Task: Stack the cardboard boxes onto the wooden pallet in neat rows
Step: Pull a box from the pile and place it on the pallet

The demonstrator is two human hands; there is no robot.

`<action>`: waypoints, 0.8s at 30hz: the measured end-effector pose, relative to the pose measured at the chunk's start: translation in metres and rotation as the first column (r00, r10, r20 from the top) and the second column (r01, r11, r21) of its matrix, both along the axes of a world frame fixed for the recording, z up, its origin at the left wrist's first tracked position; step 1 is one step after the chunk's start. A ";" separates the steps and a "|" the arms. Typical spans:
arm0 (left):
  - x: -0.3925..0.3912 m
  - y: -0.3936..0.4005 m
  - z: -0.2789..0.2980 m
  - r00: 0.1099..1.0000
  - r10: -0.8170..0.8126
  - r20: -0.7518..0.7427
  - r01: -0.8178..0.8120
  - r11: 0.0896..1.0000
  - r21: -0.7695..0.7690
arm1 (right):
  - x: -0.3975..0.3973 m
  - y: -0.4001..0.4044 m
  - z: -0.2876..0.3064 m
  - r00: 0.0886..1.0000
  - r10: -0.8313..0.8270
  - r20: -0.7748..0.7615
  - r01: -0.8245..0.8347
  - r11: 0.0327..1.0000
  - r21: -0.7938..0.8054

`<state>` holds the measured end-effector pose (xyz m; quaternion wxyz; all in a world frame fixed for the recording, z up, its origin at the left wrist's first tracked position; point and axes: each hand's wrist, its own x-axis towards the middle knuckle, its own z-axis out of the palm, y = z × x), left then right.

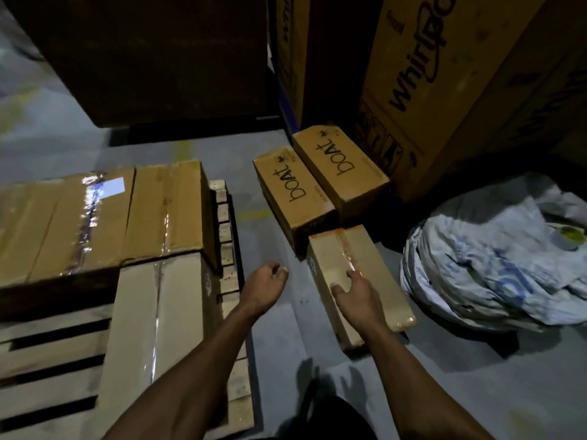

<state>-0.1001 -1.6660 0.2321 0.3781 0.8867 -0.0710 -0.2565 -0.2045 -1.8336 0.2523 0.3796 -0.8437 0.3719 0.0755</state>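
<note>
On the left, wooden pallet (57, 360) flat on grey floor (273, 360), slats bare along its near edge. Stacked on it: large taped carton (95, 217) at the far end, pale long carton (158, 319) lying lengthwise just beside and below it, touching. Behind, deep in shadow, big dark carton (152, 55).

Centre: left hand (263, 285) held above the floor between pallet and loose boxes, fingers loosely curled, nothing in it. Just to its right, right hand (357, 296) laid on top of narrow taped box (355, 281) on the floor, fingers spread and fairly straight, thumb out to the side, pressing rather than gripping.

Beyond that box, two "boat" boxes side by side on the floor, touching: left boat box (292, 192) nearer, right boat box (340, 166) farther back against tall Whirlpool carton (444, 84).

Far right: crumpled white plastic sack (492, 268) heaped on the floor, a small round object with a green patch on top, too blurred to identify.
</note>
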 end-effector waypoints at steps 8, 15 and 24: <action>0.136 -0.120 -0.010 0.993 0.070 -0.093 -0.076 0.995 -0.061 | 0.149 -0.104 -0.027 0.998 -0.048 0.036 0.045 0.997 0.066; 0.245 -0.207 -0.007 0.924 0.231 -0.304 -0.296 0.936 -0.189 | 0.260 -0.197 -0.020 0.999 -0.049 0.003 0.049 0.998 0.045; 0.359 -0.292 -0.073 0.731 0.247 -0.636 -0.481 0.848 -0.223 | 0.365 -0.278 -0.072 0.983 -0.154 -0.098 0.159 0.986 0.054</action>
